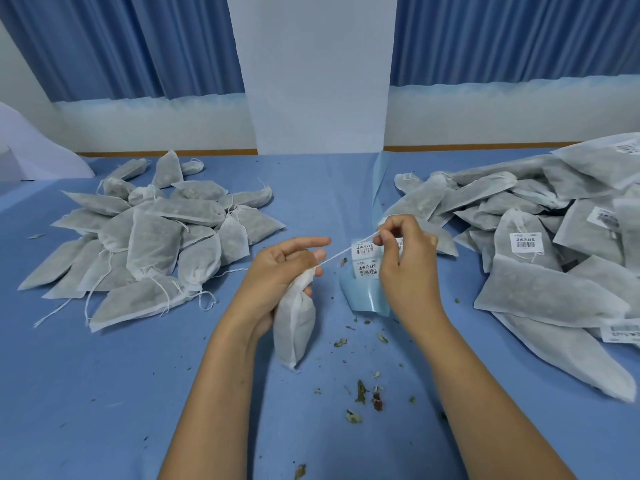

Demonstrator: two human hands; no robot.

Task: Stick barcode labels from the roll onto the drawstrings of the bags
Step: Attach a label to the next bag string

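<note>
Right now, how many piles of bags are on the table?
2: left pile, far left; right pile, far right, running out of frame. The left hand holds one bag apart; the right hand pinches its drawstring.

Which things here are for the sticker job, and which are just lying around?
For the job: bag gripped by the left hand; its drawstring, pinched by the right hand; barcode labels on blue backing; left pile; right pile.
Just lying about: dried leaf bits; white sheet at far left.
</note>
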